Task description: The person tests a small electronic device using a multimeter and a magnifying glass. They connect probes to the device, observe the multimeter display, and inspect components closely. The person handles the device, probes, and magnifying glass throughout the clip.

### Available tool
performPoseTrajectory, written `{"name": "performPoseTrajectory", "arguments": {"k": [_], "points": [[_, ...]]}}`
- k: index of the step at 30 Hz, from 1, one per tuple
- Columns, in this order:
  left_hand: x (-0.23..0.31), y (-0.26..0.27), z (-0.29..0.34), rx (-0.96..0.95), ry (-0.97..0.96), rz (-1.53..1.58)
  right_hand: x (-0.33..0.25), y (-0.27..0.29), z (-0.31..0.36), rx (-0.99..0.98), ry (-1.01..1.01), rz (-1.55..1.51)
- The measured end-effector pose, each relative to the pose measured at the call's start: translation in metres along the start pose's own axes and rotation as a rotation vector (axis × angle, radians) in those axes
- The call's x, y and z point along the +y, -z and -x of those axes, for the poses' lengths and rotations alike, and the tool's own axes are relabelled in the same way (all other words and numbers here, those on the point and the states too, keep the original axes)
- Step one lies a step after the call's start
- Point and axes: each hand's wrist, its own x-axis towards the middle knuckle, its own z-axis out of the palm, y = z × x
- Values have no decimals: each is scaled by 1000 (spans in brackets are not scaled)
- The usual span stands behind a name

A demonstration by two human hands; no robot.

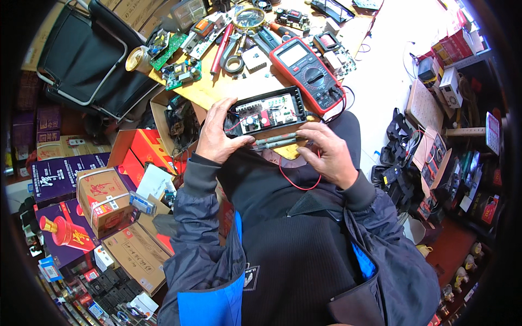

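Observation:
A black plastic case [298,100] with a circuit board [266,115] inside lies open at the table's near edge, above my lap. My left hand [218,133] is closed on the case's left end, fingers along its far side and thumb at the near side. Two slim grey-green pen-shaped test probes [275,140] lie side by side along the case's near edge. My right hand [329,155] has its fingertips at their right ends, thumb and index finger bent round them. A thin red lead [296,186] loops below. Just beyond the case rests a red-and-black multimeter [309,73].
Loose circuit boards [182,74], a roll of black tape [234,64], a red pen [222,49] and a magnifying glass [249,18] crowd the yellow table. A black chair [92,60] stands at left, above stacked cartons [103,201]. Black straps [394,157] lie at right.

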Motion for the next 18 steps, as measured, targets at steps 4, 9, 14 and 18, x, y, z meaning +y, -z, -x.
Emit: {"name": "performPoseTrajectory", "arguments": {"k": [4, 9, 14, 18], "points": [[5, -1, 1, 15, 2, -7, 7, -13, -2, 13, 104, 117], [9, -2, 2, 15, 5, -21, 8, -7, -1, -30, 106, 222], [6, -1, 2, 4, 20, -7, 4, 1, 1, -74, 80, 237], [1, 1, -2, 2, -12, 13, 3, 7, 2, -102, 81, 211]]}}
